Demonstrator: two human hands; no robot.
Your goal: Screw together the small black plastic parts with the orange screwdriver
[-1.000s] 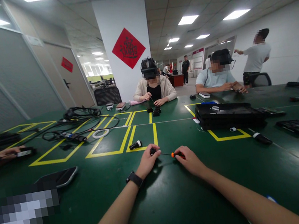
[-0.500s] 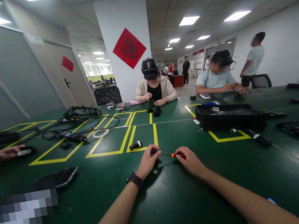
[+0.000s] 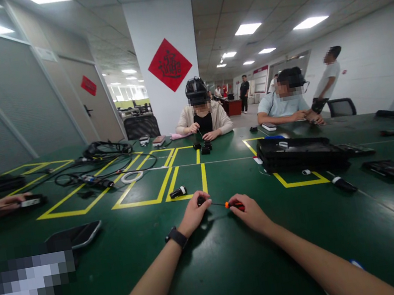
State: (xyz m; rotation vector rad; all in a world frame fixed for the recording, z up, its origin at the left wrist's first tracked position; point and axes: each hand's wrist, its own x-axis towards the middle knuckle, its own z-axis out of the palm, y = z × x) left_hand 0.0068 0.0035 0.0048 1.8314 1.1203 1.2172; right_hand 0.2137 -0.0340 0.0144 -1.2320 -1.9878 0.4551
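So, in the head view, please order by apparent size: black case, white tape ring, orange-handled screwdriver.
1. black case, clearly largest.
2. and 3. white tape ring and orange-handled screwdriver look alike; the screwdriver is nearer, so unsure.

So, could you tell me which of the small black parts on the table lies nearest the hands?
The small black cylindrical part on the yellow tape line, ahead-left of the left hand.

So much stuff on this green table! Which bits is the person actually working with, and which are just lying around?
In hand:
- small black part, pinched in the left hand
- slim screwdriver with orange grip, held in the right hand, its tip at the part

Lying about:
- small black cylinder on the yellow tape line
- black flat case
- white tape ring
- tangled black cables
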